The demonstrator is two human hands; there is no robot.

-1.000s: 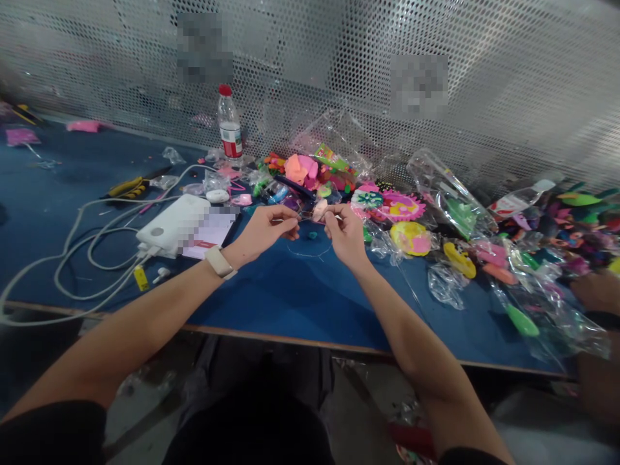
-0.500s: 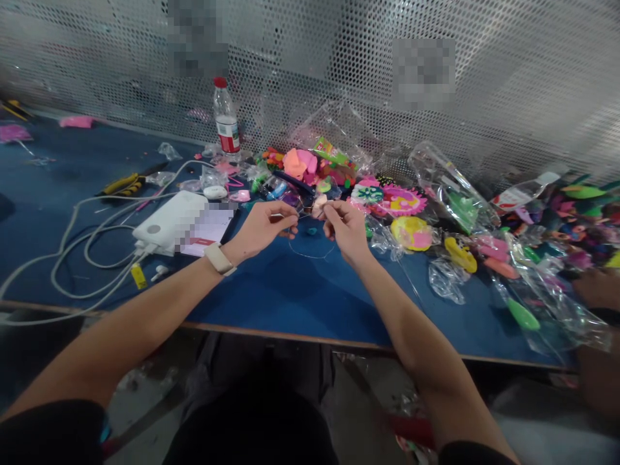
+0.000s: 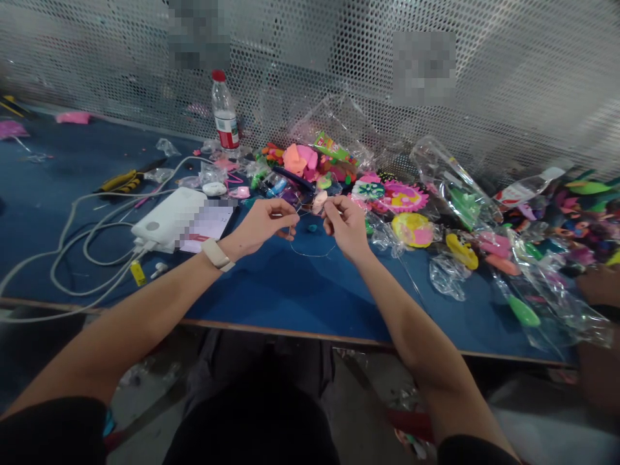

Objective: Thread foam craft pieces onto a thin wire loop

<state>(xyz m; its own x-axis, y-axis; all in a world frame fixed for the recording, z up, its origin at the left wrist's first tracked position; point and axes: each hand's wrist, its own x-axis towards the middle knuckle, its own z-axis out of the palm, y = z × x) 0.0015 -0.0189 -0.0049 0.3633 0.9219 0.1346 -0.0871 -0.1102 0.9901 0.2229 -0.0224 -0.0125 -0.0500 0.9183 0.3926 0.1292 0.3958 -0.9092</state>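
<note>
Both my hands are raised above the middle of the blue table [image 3: 285, 297], a short gap between them. My left hand [image 3: 271, 225] pinches a thin wire or thread [image 3: 310, 255] between thumb and fingertips. This strand sags in a loose loop below the hands toward my right hand [image 3: 346, 226]. At the fingertips of my right hand is a small pale-pink piece [image 3: 318, 202], closed in a pinch. Fine strands cross the gap near that piece; how they join it is too small to tell.
A white power bank [image 3: 169, 216] with cables and a phone [image 3: 208, 223] lie left of my hands. Behind stand a bottle [image 3: 225, 119] and colourful clay pieces [image 3: 300, 158]. Plastic packaging [image 3: 455, 187] lies to the right, near another person's hand [image 3: 600, 284]. Yellow-black pliers [image 3: 123, 183] lie far left.
The view has shifted slightly. My hands keep their pinches in nearly the same place, and the pale piece and hanging loop have barely moved.
</note>
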